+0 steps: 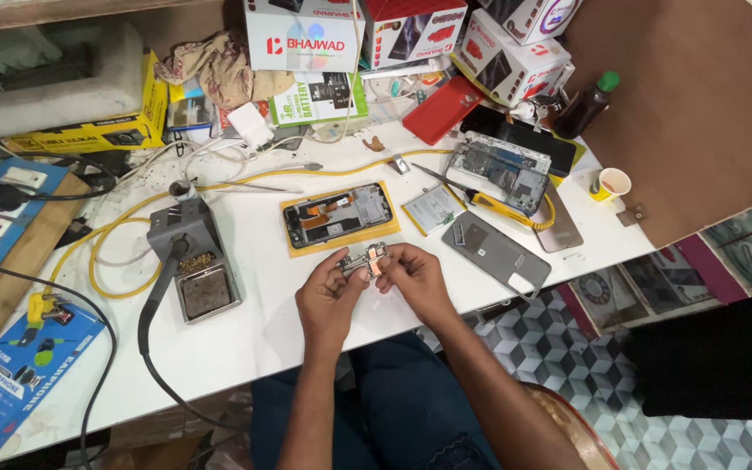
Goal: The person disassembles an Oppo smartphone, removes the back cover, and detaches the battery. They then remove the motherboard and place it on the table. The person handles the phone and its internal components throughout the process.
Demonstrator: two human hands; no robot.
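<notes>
We look down on a white workbench (263,331) from a camera worn on the head. At its near edge, just in front of an opened phone (339,215) lying on a yellow mat (293,246), our two hands meet over a small metal circuit part (365,258).

Our left hand (331,294) pinches the left end of that part, thumb and forefinger closed tight on it, the other fingers curled under. Our right hand (415,277) grips the right end the same way, fingertips closed on it. The part hangs just above the bench; we cannot tell whether it touches the surface.

Taking the opened phone as our landmark: to its left stands a grey soldering station (186,233) with a metal tray of brass wool, and a black cable runs from it toward the near edge. A yellow hose (115,235) loops around the station and runs on behind the phone. To the phone's right lie a small battery pack (431,208), a yellow-handled screwdriver (496,205) and a grey phone back cover (496,251). Farther right and back sits another stripped phone frame (505,171). Behind the phone are a red phone case (444,110), red and white cartons (411,30), a brown bottle with a green cap (587,104) and a small paper cup (613,184).
</notes>
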